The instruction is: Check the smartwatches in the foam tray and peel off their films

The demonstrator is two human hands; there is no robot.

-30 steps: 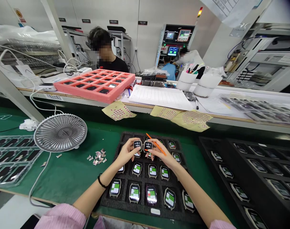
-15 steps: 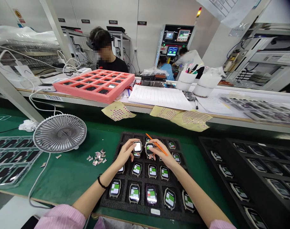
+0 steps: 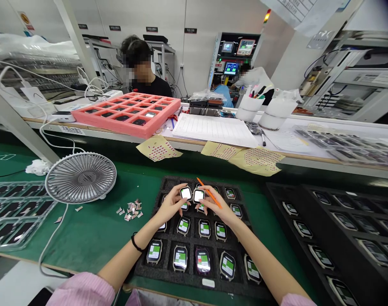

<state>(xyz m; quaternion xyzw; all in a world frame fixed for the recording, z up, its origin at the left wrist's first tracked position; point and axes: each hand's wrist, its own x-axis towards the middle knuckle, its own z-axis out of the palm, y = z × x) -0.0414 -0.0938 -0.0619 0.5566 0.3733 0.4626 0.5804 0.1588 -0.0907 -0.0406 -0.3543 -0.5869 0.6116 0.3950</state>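
Note:
My left hand [image 3: 171,204] pinches a small smartwatch body [image 3: 185,193] with a lit white screen, held just above the black foam tray [image 3: 168,272]. My right hand [image 3: 216,206] pinches a second smartwatch body [image 3: 198,195], also lit white, right beside the first. An orange stick [image 3: 209,193] is tucked between the right hand's fingers and points up and left. The tray's pockets below my hands hold several watch bodies [image 3: 204,228] showing green and white screens.
A grey fan [image 3: 81,177] lies left of the tray, with small peeled tabs [image 3: 130,210] beside it. Clear trays [image 3: 12,212] sit far left, another black tray [image 3: 334,229] right. A pink tray [image 3: 130,111], paper sheets [image 3: 213,127] and yellow sticker sheets [image 3: 256,160] are on the shelf; a person sits opposite.
Both watch screens went from dark to lit white. My hands shifted only slightly, tilting the two watches while keeping them side by side over the tray's upper rows.

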